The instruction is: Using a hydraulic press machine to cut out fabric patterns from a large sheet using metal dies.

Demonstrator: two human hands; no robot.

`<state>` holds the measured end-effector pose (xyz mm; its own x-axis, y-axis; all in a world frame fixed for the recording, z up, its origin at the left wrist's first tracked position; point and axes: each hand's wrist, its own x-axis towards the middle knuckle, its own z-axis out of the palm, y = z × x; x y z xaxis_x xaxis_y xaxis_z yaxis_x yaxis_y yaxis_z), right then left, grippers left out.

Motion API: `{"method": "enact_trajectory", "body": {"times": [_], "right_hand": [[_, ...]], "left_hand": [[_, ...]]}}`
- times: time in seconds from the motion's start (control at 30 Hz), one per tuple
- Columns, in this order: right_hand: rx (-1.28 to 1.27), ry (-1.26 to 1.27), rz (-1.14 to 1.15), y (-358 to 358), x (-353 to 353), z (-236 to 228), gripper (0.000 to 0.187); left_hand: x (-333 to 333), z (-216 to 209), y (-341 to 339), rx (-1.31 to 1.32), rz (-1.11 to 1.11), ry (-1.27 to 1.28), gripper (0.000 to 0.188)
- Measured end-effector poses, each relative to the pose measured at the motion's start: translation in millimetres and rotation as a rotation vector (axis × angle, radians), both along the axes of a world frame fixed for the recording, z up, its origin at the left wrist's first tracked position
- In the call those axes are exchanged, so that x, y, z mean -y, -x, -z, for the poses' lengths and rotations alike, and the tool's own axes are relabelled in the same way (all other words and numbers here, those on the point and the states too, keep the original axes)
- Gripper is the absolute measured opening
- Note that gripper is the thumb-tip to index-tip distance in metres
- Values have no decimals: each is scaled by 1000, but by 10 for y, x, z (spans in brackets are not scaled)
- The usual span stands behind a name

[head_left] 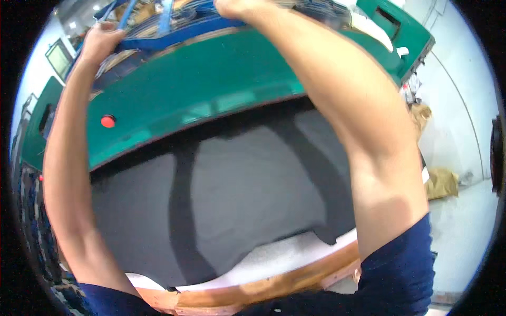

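Both my arms reach far forward over a green machine beam. At the upper left, my left hand is closed on the end of a blue metal frame with crossing bars. My right hand rests closed against the same frame's rail at the top edge, where part of the hand is cut off. Nearer to me, a large black sheet of leather-like material lies spread out, its front edge irregular. The shadows of my arms fall across it. Under the sheet shows a white pad.
A wooden edge runs along the near side of the table. On the beam's left part sits a red round button. A green end housing stands at the upper right. Beside the pale wall lies a brown paper bag.
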<state>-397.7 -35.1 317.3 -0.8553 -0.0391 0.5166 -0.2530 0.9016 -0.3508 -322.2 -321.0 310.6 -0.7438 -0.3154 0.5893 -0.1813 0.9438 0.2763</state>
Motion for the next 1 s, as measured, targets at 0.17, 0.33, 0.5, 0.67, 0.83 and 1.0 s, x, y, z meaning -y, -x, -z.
{"method": "enact_trajectory", "body": {"times": [0.17, 0.33, 0.5, 0.67, 0.83, 1.0], "right_hand": [[-357, 281, -325, -133, -453, 436, 16], [-515, 609, -379, -690, -704, 524, 24], [-51, 371, -568, -1540, -1166, 476, 31], [-913, -127, -525, -2561, -1799, 244, 48], [-927, -417, -547, -2849, -2464, 162, 49], [-117, -143, -647, -3212, -2859, 582, 30]], "left_hand": [[-708, -174, -611, -155, -218, 27, 70], [-1273, -390, -1376, -302, -237, 111, 43], [-1501, -441, -1983, -572, -176, 328, 52], [-1668, -760, -2449, -597, -115, 756, 46], [-2496, -998, -2854, -521, 244, 980, 38], [-3037, -914, -2705, -531, 593, 1099, 40]]}}
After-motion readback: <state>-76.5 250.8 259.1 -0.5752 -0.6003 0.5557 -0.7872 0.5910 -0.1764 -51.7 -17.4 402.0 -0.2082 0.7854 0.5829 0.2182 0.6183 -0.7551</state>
